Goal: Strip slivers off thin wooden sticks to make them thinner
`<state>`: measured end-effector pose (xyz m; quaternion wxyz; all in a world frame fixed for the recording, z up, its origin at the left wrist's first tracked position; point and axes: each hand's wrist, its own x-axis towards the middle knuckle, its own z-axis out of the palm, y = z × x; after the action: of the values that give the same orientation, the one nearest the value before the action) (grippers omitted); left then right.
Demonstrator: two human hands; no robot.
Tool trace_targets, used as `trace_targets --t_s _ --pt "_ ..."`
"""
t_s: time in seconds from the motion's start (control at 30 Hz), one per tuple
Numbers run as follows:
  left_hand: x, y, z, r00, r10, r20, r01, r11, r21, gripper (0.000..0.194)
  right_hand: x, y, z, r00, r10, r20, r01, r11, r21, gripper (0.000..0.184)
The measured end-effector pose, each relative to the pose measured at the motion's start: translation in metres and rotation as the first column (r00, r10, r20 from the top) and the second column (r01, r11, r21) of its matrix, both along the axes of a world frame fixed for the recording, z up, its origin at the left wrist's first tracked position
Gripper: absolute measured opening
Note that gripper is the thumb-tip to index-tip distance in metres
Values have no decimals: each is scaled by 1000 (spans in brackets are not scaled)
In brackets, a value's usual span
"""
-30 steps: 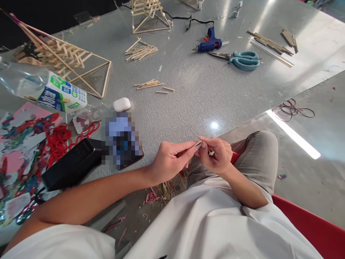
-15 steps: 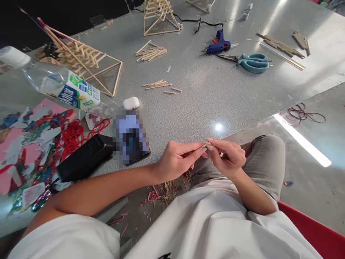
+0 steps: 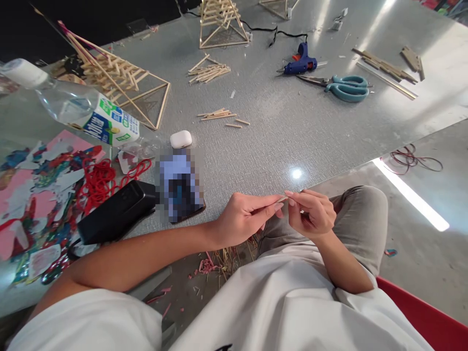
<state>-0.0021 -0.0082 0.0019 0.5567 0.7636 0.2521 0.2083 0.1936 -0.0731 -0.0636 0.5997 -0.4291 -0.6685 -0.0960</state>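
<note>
Grey, finely textured tabletop (image 3: 263,151) spreads before someone in a white shirt (image 3: 263,302), and both bare hands are busy at its near edge, above the lap. Thumb and forefinger of the left hand (image 3: 243,219) pinch a small stick (image 3: 281,199), pale and mostly hidden by the fingers. At its other end, the fingertips of the right hand (image 3: 310,212) close on it too, so the two hands nearly meet.

Further in on the table I see a few loose sticks (image 3: 218,114), and beyond them a larger heap of sticks (image 3: 210,73). Past those, towards the person's right, lies a blue glue gun (image 3: 302,64), with teal-handled scissors (image 3: 347,87) just beside it. Two wooden frames show at the back, a leaning one (image 3: 109,70) on the left and another (image 3: 221,19) nearer the middle.

Close to the left arm are a phone (image 3: 182,187) with its screen blurred out, a white case (image 3: 181,140) and a black box (image 3: 117,212). Red string (image 3: 98,178) lies tangled by the box, among coloured scraps (image 3: 44,204). Behind is a clear bottle (image 3: 117,122); I can't tell whether it stands or lies.
</note>
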Motion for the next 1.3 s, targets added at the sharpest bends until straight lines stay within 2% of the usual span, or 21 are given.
trace_targets --t_s 0.13,0.27,0.4,0.5,0.63,0.73,0.9,0.97,1.0,1.03,1.1,1.17,1.23,1.3 --pt "0 0 1 1000 -5 -4 5 1000 -13 46 0 2 1 1000 -20 17 20 1000 4 37" --pt "1 1 5 1000 -13 -2 12 999 -39 47 -5 0 -2 996 -12 -89 8 999 -40 26" --pt "1 2 7 999 -43 -2 43 995 -90 48 -14 -8 -4 959 -47 -280 -14 978 -209 11" --pt "1 3 8 997 -72 -1 72 992 -99 50 -19 -14 -3 902 -46 -429 -107 939 -326 10" --pt "1 4 8 996 -86 4 86 990 -111 50 -25 -17 5 806 -33 -591 -250 886 -391 28" --pt "2 4 7 995 -94 46 99 988 -115 45 -28 -16 15 695 -15 -719 -387 835 -392 41" --pt "1 6 3 992 -104 70 110 990 -87 45 -31 -15 25 427 43 -903 -660 697 -279 43" --pt "0 6 2 990 -110 94 117 991 -72 44 -29 -15 27 364 24 -931 -714 650 -262 44" --pt "0 6 2 987 -114 111 122 990 -68 42 -28 -15 27 352 9 -936 -716 647 -263 44" --pt "1 5 2 985 -116 129 125 990 -67 41 -27 -15 27 348 0 -937 -702 663 -261 43" --pt "1 5 2 983 -108 150 119 990 -72 38 -24 -17 26 368 10 -930 -639 728 -246 39" --pt "1 4 2 984 -88 153 101 992 -81 37 -20 -23 23 443 26 -896 -564 785 -256 36" --pt "1 3 3 985 -55 162 71 993 -91 39 -15 -30 15 579 31 -815 -530 774 -347 35" --pt "1 2 3 984 -8 177 25 996 -91 40 -10 -36 1 745 109 -659 -527 701 -480 33"
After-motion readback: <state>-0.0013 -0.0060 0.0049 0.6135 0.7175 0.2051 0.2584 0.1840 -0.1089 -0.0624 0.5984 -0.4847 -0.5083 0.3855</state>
